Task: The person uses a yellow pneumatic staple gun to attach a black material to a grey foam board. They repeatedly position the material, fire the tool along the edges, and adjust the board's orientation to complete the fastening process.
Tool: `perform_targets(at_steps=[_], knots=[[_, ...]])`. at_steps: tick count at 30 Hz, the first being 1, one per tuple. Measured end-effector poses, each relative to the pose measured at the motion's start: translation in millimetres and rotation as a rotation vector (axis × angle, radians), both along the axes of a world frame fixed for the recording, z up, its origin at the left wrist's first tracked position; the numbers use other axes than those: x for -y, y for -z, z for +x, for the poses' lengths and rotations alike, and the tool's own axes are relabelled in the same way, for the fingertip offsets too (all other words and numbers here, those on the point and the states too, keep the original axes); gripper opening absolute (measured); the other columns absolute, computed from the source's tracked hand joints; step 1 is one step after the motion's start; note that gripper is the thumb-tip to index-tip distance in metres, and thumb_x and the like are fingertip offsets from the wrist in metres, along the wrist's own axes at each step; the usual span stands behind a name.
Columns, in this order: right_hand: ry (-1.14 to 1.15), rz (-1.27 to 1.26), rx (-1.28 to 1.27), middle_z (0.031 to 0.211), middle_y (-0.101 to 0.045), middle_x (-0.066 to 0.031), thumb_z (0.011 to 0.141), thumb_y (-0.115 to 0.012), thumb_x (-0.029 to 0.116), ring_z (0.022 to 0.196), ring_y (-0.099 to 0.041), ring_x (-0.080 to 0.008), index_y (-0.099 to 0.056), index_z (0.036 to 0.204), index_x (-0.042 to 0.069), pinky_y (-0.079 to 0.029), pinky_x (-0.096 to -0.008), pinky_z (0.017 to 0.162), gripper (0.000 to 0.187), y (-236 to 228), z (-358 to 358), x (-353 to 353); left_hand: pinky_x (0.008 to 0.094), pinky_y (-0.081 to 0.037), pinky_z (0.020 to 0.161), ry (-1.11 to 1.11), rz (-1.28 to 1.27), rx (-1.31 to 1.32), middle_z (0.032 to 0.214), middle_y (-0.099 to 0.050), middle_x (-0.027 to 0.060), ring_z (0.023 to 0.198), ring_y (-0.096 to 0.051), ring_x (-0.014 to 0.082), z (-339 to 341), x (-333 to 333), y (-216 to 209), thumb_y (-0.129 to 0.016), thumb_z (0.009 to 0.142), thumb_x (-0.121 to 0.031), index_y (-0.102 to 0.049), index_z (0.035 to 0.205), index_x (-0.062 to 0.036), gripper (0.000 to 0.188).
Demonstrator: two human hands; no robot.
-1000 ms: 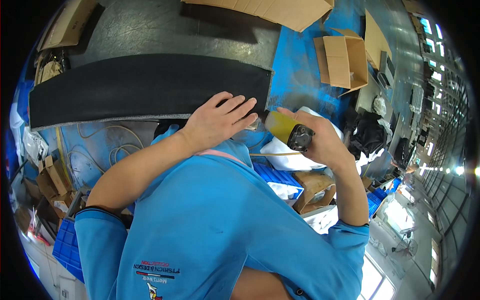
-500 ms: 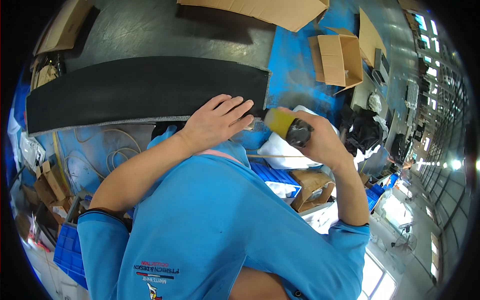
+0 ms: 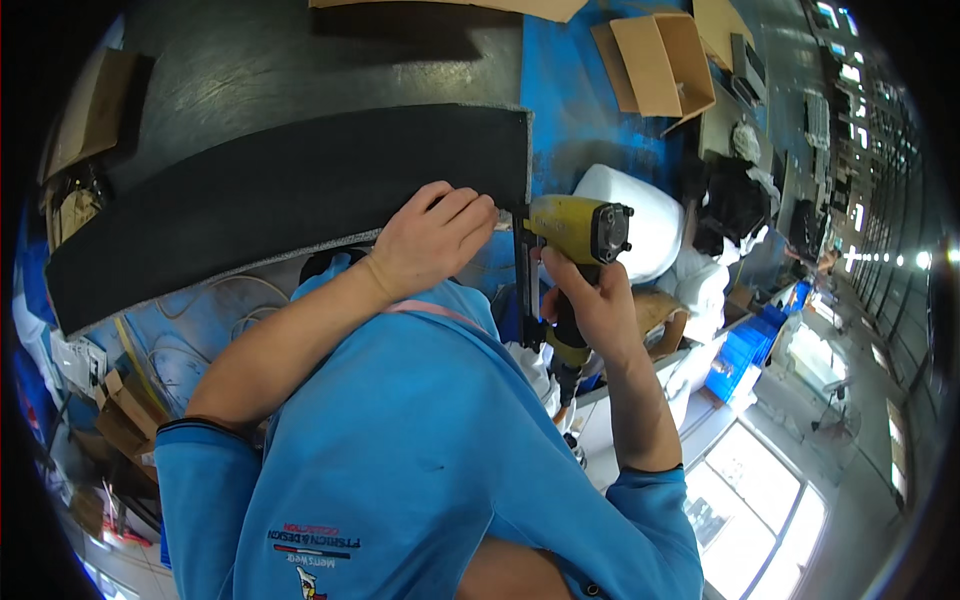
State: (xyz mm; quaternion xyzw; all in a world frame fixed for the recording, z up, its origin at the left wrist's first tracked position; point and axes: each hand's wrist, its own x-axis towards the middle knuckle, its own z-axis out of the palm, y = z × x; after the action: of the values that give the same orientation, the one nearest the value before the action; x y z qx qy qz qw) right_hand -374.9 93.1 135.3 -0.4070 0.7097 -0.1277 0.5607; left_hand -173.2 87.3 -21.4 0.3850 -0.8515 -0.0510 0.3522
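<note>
A long black covered panel (image 3: pixel 300 170) with a grey fuzzy edge lies across the work surface before me. My left hand (image 3: pixel 430 235) is at its right end, fingers bent together on the black covering by the near edge; the thumb is mostly hidden. In my right hand (image 3: pixel 597 310) is a yellow and black pneumatic staple gun (image 3: pixel 570 228), gripped by its handle. Its nose is right at the panel's right end, close to my left fingertips. Whether the nose touches the panel I cannot tell.
An open cardboard box (image 3: pixel 660 65) stands at the far right on a blue surface. A white roll (image 3: pixel 635 220) lies beyond the staple gun, with black material (image 3: pixel 735 205) to its right. Another carton (image 3: pixel 90 105) is at the far left. A thin hose (image 3: pixel 235 285) coils below the panel.
The staple gun has turned side-on, its nose now at the panel's end. My left fingers, spread before, have drawn together. The view has shifted slightly.
</note>
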Motion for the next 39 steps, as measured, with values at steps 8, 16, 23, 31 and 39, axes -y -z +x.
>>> perform_targets(at_steps=[8,16,23,31,39], knots=[[0.03,-0.047,-0.052,0.07,-0.067,-0.0028,0.103,-0.07,0.026,0.059,-0.064,-0.01,-0.072,0.104,-0.001,-0.05,-0.0265,0.057,0.027,5,9,-9,0.0386,-0.051,0.099,0.003,-0.001,-0.05,0.114,-0.069,0.0042,0.109,-0.064,0.0197,-2,2,3,-0.072,0.09,-0.016,-0.075,0.103,-0.0054,0.017],[-0.012,-0.055,-0.082,0.071,-0.068,-0.003,0.102,-0.071,0.023,0.059,-0.065,-0.01,-0.073,0.107,-0.002,-0.051,-0.0265,0.056,0.025,1,14,-6,0.0375,-0.053,0.095,0.02,0.003,-0.044,0.113,-0.068,0.0045,0.106,-0.066,0.0199,0,3,2,-0.073,0.087,-0.013,-0.075,0.112,-0.0049,0.026],[-0.023,-0.03,-0.103,0.071,-0.068,-0.0029,0.101,-0.07,0.022,0.06,-0.065,-0.01,-0.072,0.105,-0.002,-0.051,-0.0265,0.057,0.025,1,15,-1,0.0375,-0.054,0.094,0.023,-0.01,-0.051,0.112,-0.068,0.0053,0.103,-0.066,0.0205,0,5,0,-0.074,0.086,-0.013,-0.075,0.111,-0.0046,0.026],[0.003,0.019,0.037,0.078,-0.068,-0.0035,0.102,-0.07,0.022,0.061,-0.066,-0.0108,-0.07,0.107,-0.002,-0.052,-0.0271,0.057,0.025,4,23,-3,0.0394,-0.055,0.09,0.108,0.003,-0.157,0.108,-0.07,0.0065,0.097,-0.066,0.0226,10,2,8,-0.077,0.079,-0.01,-0.073,0.103,-0.0047,0.025],[0.019,-0.064,0.078,0.075,-0.067,-0.0009,0.101,-0.072,0.022,0.063,-0.065,-0.0087,-0.071,0.106,0.0,-0.051,-0.026,0.057,0.022,-3,5,6,0.0361,-0.053,0.091,0.173,0.074,-0.183,0.104,-0.067,0.0035,0.097,-0.065,0.0204,16,-1,6,-0.075,0.076,-0.016,-0.072,0.096,-0.0071,0.022]])
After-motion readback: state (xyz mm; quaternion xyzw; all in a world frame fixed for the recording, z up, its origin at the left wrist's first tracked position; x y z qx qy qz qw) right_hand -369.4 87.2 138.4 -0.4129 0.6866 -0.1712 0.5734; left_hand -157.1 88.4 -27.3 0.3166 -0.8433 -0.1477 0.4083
